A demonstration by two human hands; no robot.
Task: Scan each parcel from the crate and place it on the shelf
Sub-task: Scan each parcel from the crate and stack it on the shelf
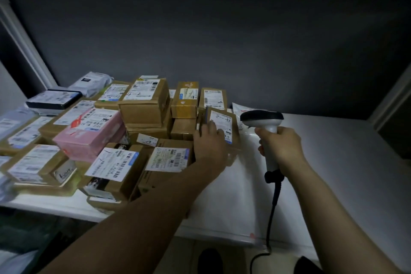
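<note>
The left hand (209, 140) is grasping a small cardboard parcel (223, 125), fingers curled over its near-left edge. It is setting the parcel on the white shelf (333, 162), tight against the right end of the stacked parcels (144, 104), with the handwritten label facing up, presumably so it can be read at a glance. The right hand (281, 147) is clenching the handle of the corded scanner (262, 118) just beside the parcel, its head pointing toward the back wall rather than at the label (so the scan is probably done), and the crate is lying out of view.
</note>
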